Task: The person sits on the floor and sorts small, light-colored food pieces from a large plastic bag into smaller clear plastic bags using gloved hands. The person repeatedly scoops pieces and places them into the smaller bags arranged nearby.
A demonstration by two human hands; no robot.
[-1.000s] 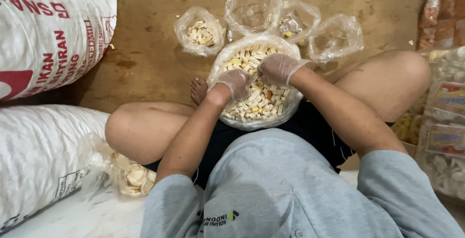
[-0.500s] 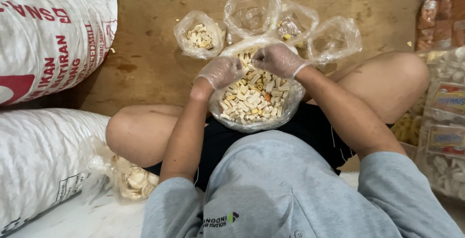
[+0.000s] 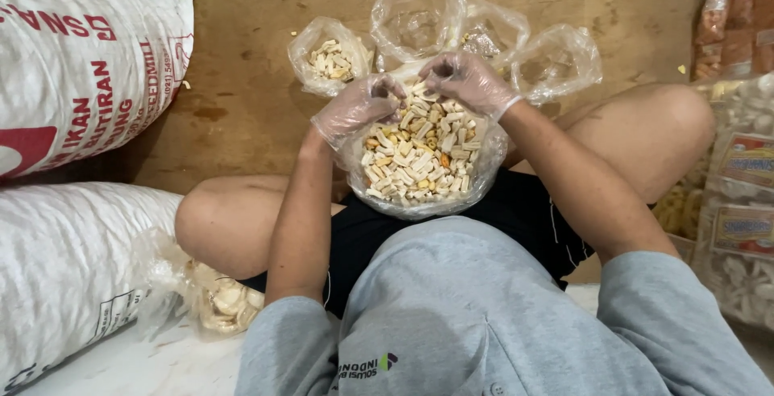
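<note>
Both gloved hands have risen from the heap of snacks to the far rim of the big clear bag (image 3: 419, 162), which sits between the seated person's crossed legs, packed with pale cracker sticks and a few orange pieces. On the bag's far edge the left hand (image 3: 359, 106) has its fingers curled shut, pinching a fold of the plastic; just beside it, almost touching, the right hand (image 3: 468, 81) is likewise closed on the bag's rim, so the mouth is gathered between the two. Beyond the big bag, on the wooden floor (image 3: 242, 81), four smaller clear bags stand open in an arc: a small bag with cracker sticks (image 3: 330, 59) to the far left of it, a nearly empty bag (image 3: 415, 21) straight beyond, another bag (image 3: 492, 33) next to that with only a few bits in it, and a fourth bag (image 3: 556, 61) to the far right. Left of the big bag, well apart, lie two large white printed sacks (image 3: 81, 81), and a bag of pale round chips (image 3: 218, 303) rests near the person's left knee. Packaged snacks (image 3: 742, 202) are stacked to the big bag's right.
</note>
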